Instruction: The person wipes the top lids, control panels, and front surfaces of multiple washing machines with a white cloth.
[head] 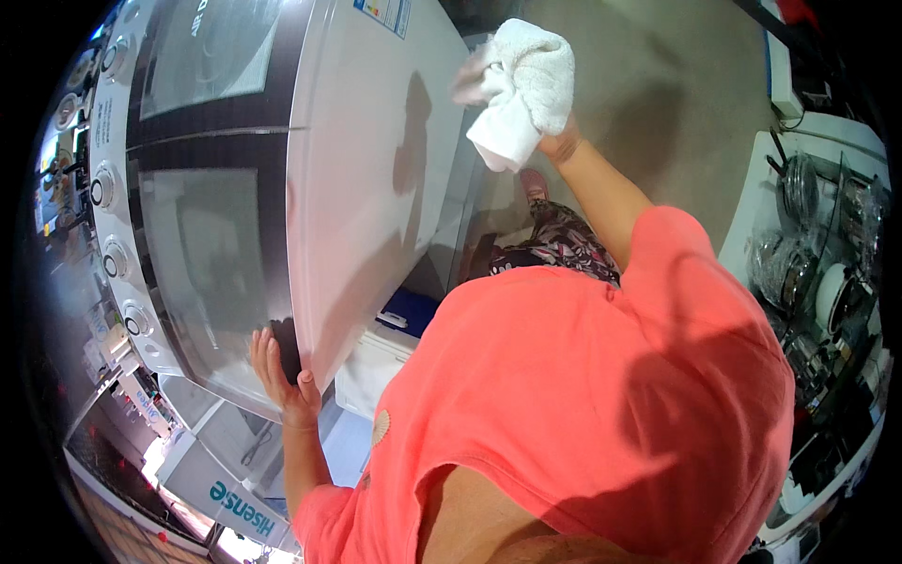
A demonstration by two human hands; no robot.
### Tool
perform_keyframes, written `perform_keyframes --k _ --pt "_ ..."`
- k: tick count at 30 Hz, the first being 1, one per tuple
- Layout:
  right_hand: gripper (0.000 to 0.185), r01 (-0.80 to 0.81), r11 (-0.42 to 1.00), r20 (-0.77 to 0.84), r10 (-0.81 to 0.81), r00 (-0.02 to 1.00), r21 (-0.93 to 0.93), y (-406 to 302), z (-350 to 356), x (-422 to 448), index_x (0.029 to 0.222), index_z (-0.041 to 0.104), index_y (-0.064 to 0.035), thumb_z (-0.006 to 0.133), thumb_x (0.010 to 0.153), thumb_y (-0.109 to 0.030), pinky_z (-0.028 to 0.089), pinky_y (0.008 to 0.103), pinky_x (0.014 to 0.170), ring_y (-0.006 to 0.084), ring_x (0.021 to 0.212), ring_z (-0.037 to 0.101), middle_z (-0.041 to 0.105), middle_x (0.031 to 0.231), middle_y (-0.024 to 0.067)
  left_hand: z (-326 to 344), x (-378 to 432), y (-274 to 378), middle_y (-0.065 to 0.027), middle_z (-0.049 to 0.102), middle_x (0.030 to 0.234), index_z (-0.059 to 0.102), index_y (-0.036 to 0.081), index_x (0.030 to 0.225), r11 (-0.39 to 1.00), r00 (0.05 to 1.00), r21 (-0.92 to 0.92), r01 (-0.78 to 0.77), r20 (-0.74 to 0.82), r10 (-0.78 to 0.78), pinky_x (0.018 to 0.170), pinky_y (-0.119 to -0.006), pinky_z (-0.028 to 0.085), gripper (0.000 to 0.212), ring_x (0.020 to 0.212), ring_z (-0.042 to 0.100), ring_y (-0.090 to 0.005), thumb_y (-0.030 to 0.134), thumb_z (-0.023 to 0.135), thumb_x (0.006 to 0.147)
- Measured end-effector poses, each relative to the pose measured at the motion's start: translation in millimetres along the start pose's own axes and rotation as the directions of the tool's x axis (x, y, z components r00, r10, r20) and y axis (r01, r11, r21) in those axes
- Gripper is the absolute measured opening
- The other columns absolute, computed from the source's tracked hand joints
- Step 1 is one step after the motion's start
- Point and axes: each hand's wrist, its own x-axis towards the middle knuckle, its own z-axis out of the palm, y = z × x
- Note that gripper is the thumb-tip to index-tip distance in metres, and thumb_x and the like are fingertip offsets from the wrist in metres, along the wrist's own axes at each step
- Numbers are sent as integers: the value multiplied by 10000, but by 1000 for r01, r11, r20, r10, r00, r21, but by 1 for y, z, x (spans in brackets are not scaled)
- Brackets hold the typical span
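A white twin-tub washing machine (366, 148) with dark see-through lids (204, 240) and a row of knobs stands before me on the left. My left hand (285, 377) lies with spread fingers on the near corner of its top, by the lid's edge, and holds nothing. Out beyond the machine's side panel, my right hand (557, 143) grips a bunched white terry towel (525, 88). The towel covers much of that hand; blurred fingertips show at its left side. A shadow falls on the white panel.
Wrapped pans and glass lids fill a white-rimmed bin (740, 183) at the right. A white container (373, 366) and a dark blue item (411, 310) sit beside the machine. A Hisense carton (225, 493) stands at lower left. My foot (534, 185) is on the floor.
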Motion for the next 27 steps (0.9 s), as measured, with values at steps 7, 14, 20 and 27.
perform_keyframes --k 7,14,20,27 --pt "371 -184 958 -470 61 880 -221 -14 16 47 1255 476 -36 544 911 -158 516 357 878 220 1037 596 589 1159 121 22 140 37 -213 457 1331 506 22 1256 991 974 76 -108 -194 121 1035 -475 332 500 1247 437 -373 421 419 968" --pt "592 77 346 8 -194 981 -935 106 109 48 1301 423 -83 660 771 -198 348 475 1007 332 1219 403 449 1306 176 55 290 44 -192 382 1395 492 59 1293 976 973 88 -199 -100 208 1075 -457 269 540 1320 328 -361 450 504 921" --pt "491 231 305 137 -299 944 -924 115 67 93 1239 530 -128 628 772 -243 212 498 1075 370 1287 277 448 1308 172 72 303 47 -183 359 1417 412 79 1364 957 966 191 -220 -94 241 1079 -468 248 675 1322 318 -358 542 508 882" --pt "387 258 -322 377 -396 837 -911 47 -27 212 1187 517 61 524 868 -158 357 379 1008 313 1185 457 528 1197 240 73 312 56 -187 381 1399 418 69 1353 967 975 145 -211 -39 219 1057 -460 296 666 1297 353 -361 520 537 878"
